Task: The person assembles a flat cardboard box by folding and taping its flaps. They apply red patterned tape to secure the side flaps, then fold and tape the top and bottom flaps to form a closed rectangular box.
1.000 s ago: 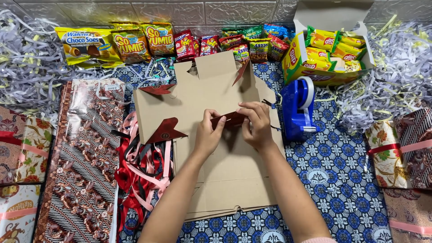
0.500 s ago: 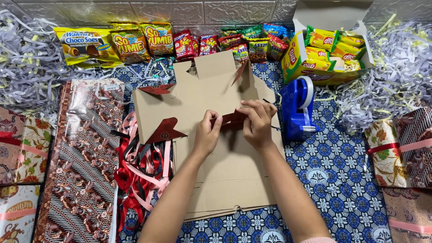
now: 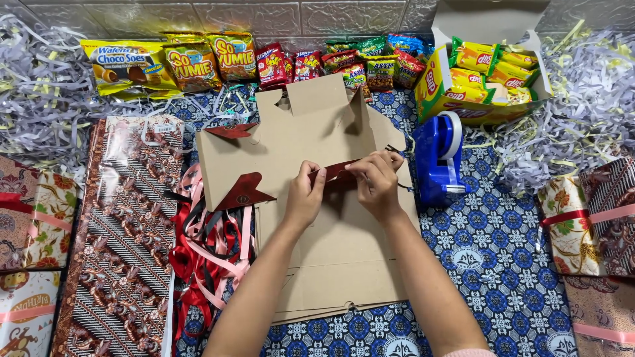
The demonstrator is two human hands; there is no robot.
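Two hands pinch one dark-red flap [image 3: 334,170] of flat cardboard box [image 3: 297,142], long axis left-right: left hand [image 3: 305,197] grips near end, right hand [image 3: 377,182] far.

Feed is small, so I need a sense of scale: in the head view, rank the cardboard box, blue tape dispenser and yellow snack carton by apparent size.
1. Cardboard box, clearly largest.
2. Yellow snack carton.
3. Blue tape dispenser, smallest, though it lies nearer the camera than the carton.
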